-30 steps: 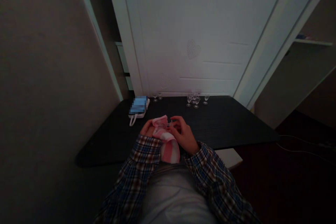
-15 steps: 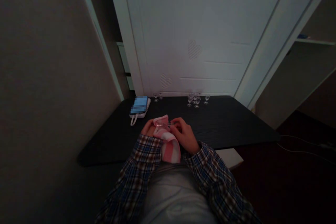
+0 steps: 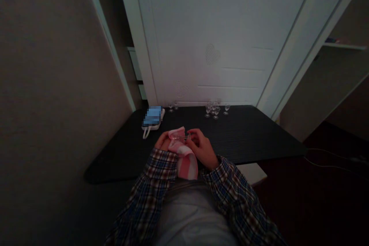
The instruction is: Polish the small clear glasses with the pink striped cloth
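Note:
Over the near edge of a black table [image 3: 248, 134], my left hand [image 3: 162, 143] is closed round a pink-and-white checked cloth [image 3: 181, 155], which hangs down toward my lap. A small clear stemmed glass [image 3: 184, 137] lies sideways between my hands, its bowl wrapped in the cloth's top. My right hand [image 3: 201, 149] pinches the glass by its stem end with curled fingers. The picture is dim, so fine detail of the glass is hard to see.
A cluster of several tiny clear stemmed glasses [image 3: 215, 110] stands at the table's far edge, and two more glasses [image 3: 173, 106] stand to their left. A white device with a blue top and a strap [image 3: 152, 119] lies at the far left. White cabinet doors [image 3: 213, 34] rise behind.
My right fingers have curled in a little closer to the cloth and glass. Otherwise the hands stay in place.

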Motion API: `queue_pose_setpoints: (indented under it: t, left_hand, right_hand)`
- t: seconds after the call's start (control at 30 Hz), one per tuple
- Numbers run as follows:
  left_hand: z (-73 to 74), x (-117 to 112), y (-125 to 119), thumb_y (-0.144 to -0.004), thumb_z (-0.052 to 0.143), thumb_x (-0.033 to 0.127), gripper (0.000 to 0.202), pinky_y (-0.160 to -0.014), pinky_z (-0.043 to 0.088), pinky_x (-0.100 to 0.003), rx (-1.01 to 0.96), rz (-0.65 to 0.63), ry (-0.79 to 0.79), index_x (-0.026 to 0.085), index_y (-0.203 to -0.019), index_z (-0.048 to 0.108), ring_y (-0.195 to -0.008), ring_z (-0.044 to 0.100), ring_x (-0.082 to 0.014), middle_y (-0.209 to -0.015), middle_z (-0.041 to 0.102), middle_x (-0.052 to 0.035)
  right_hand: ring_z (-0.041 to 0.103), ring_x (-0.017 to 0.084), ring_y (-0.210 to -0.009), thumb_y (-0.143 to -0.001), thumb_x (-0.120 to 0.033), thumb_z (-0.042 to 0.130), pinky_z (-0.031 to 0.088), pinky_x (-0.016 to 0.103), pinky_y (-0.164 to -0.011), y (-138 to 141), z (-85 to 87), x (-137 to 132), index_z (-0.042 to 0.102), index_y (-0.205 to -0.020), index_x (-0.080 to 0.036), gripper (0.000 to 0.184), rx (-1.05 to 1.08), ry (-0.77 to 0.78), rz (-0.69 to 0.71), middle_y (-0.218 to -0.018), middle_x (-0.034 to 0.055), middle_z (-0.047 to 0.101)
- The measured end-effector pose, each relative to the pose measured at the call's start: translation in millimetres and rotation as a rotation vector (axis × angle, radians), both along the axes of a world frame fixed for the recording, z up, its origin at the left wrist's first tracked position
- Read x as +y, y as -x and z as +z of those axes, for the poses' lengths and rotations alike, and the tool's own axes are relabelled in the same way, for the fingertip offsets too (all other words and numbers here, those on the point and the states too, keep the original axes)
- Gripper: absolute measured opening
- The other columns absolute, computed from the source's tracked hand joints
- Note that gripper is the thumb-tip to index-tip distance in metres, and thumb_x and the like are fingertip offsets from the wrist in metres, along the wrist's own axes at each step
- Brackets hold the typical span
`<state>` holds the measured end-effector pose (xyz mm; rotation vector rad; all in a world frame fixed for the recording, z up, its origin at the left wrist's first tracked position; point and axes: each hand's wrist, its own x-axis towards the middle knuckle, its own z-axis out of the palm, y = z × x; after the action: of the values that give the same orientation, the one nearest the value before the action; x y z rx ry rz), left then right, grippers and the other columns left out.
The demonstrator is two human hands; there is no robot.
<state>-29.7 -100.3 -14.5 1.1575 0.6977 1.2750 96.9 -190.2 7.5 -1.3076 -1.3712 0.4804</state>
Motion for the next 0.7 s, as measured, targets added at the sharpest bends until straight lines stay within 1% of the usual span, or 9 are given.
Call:
queue_pose_setpoints:
  t: [0.1,0.2,0.37,0.53,0.6,0.7]
  left_hand:
    - [-0.8,0.7,1.1,-0.065,0.056,0.018,0.007,-0.050,0.042,-0.022,0.000,-0.002,-0.027,0.016,-0.070,0.061,-0.056,0.054,-0.0134,-0.066,0.063,-0.0019]
    - [1.6,-1.9,1.4,-0.063,0.056,0.018,0.005,-0.049,0.041,-0.022,-0.008,-0.004,-0.009,0.016,-0.066,0.059,-0.054,0.053,-0.0125,-0.064,0.063,-0.0008]
    - [3.6,-3.9,0.1,-0.062,0.057,0.021,0.012,-0.047,0.039,-0.021,-0.005,0.003,0.042,0.015,-0.072,0.060,-0.053,0.053,-0.0125,-0.063,0.063,-0.0012]
    - [3.5,-2.7,-0.3,-0.058,0.059,0.024,0.015,-0.047,0.039,-0.021,-0.010,0.020,0.063,0.014,-0.070,0.060,-0.051,0.053,-0.0124,-0.060,0.063,-0.0009]
    - [4.6,-4.0,-0.1,-0.059,0.059,0.022,0.014,-0.047,0.039,-0.021,-0.017,0.018,0.043,0.014,-0.070,0.061,-0.052,0.052,-0.0120,-0.061,0.063,-0.0009]
    - [6.9,-7.0,-0.5,-0.061,0.059,0.021,0.012,-0.048,0.039,-0.021,-0.021,0.015,0.035,0.015,-0.071,0.061,-0.053,0.052,-0.0121,-0.062,0.063,-0.0014]
  right_hand:
    - [0.060,0.012,-0.069,-0.082,-0.040,0.053,0.048,0.023,-0.061,0.1,1.4,-0.7,0.047,-0.108,-0.021,0.033,0.000,-0.011,-0.005,-0.089,0.0023,0.062]
    - [0.060,0.012,-0.069,-0.083,-0.040,0.052,0.048,0.023,-0.061,0.2,3.2,-2.0,0.047,-0.108,-0.021,0.032,0.000,-0.019,-0.012,-0.089,0.0026,0.062]
    - [0.060,0.012,-0.069,-0.084,-0.036,0.050,0.048,0.023,-0.062,-0.1,2.9,-2.7,0.048,-0.106,-0.021,0.026,0.001,-0.015,-0.001,-0.085,0.0019,0.062]
    - [0.061,0.012,-0.068,-0.085,-0.032,0.049,0.048,0.023,-0.062,-0.7,1.7,-2.2,0.049,-0.104,-0.021,0.022,0.007,-0.010,0.009,-0.081,0.0009,0.063]
    - [0.061,0.012,-0.069,-0.085,-0.031,0.048,0.048,0.023,-0.062,-0.5,1.6,-2.1,0.047,-0.106,-0.021,0.023,0.016,-0.018,0.014,-0.081,0.0011,0.063]
    - [0.061,0.012,-0.067,-0.084,-0.034,0.050,0.047,0.023,-0.059,0.1,1.8,-2.1,0.043,-0.111,-0.021,0.030,0.041,-0.035,-0.003,-0.084,0.0014,0.063]
